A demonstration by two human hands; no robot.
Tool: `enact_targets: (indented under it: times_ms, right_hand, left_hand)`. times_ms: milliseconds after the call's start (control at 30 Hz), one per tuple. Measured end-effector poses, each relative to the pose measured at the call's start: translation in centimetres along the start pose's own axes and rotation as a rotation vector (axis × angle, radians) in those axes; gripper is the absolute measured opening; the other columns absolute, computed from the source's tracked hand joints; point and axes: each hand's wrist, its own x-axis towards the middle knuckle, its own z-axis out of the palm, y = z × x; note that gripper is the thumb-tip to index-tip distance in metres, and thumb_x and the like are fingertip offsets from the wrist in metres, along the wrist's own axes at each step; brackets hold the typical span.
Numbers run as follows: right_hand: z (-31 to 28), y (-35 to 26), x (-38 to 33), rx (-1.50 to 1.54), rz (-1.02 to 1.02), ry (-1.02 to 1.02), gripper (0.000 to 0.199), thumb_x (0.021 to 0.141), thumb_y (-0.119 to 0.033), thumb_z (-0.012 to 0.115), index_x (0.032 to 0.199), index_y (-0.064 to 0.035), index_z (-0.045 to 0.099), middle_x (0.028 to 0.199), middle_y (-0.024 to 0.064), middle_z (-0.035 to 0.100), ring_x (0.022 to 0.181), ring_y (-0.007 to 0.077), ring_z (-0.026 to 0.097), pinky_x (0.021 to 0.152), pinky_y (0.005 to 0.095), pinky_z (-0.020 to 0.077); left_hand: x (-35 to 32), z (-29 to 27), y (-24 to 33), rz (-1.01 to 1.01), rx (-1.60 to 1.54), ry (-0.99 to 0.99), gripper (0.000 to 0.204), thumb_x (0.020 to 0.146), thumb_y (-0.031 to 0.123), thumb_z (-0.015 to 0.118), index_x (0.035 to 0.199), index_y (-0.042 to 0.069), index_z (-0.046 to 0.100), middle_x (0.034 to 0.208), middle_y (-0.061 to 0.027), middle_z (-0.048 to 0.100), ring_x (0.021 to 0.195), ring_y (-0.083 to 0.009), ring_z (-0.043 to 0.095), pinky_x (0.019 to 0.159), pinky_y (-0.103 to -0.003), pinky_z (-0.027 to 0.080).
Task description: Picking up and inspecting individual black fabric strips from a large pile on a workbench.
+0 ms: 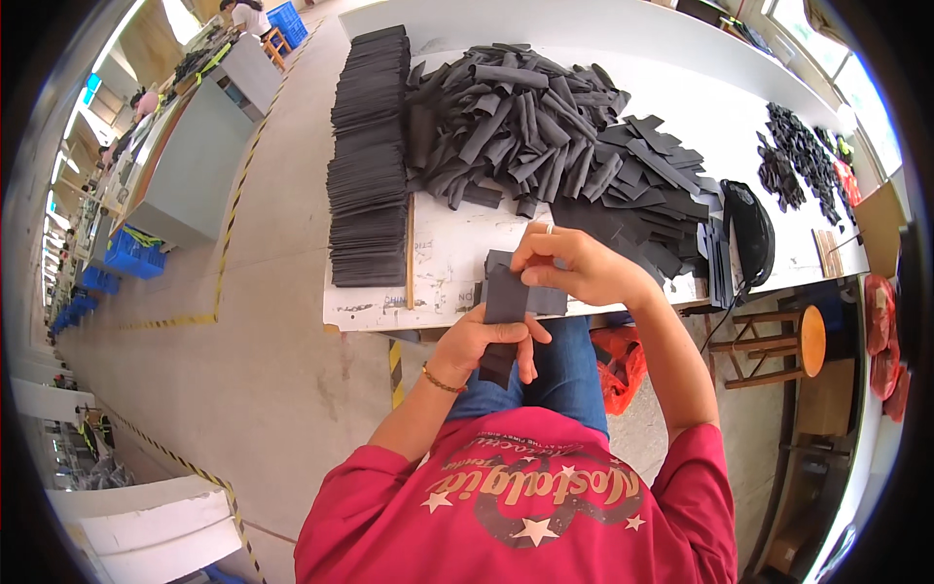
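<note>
My left hand (484, 343) is closed around a dark fabric strip (505, 297), its thumb lying across the front. The strip stands over the table's front edge, its lower end hanging below my fingers. At the upper right of the strip, my right hand (574, 263) pinches with thumb and forefinger at its edge. Just behind, a few more dark pieces (548, 301) lie near the table edge, partly covered by my hands. A large loose heap of curled dark strips (525, 117) is beyond them. To its left runs a long, neat row of stacked strips (368, 165).
Flatter dark pieces (652, 185) spread right of the heap, beside a black pouch-like object (747, 234) with a cord. A wooden stick (410, 253) borders the stacked row. To the right stand a wooden stool (809, 341) and, under the table, a red plastic bag (620, 370).
</note>
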Motion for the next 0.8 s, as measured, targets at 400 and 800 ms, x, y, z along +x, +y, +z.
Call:
enact_targets:
  times_ms: [400,800]
  right_hand:
    - [7.3,2.3,-4.7,-0.149,0.166,0.324,0.041,0.079,-0.023,0.080,0.101,-0.0023,0.053,0.089,0.0078,0.056,0.081,0.0190,0.057,0.071,0.0324,0.0487]
    - [10.6,3.9,-2.8,-0.397,-0.172,0.506,0.019,0.080,0.006,0.068,0.094,0.0000,0.056,0.097,0.0174,0.059,0.078,0.0367,0.061,0.066,0.0424,0.0504]
  left_hand:
    - [2.7,-2.7,-0.7,0.490,-0.224,0.409,0.030,0.100,0.021,0.054,0.119,-0.002,0.057,0.089,-0.0115,0.067,0.086,-0.0284,0.068,0.083,-0.039,0.054]
    - [4.5,-1.6,0.9,0.700,-0.303,0.400,0.032,0.100,0.037,0.052,0.094,0.006,0.056,0.078,-0.0070,0.060,0.078,-0.0248,0.065,0.091,-0.045,0.051]
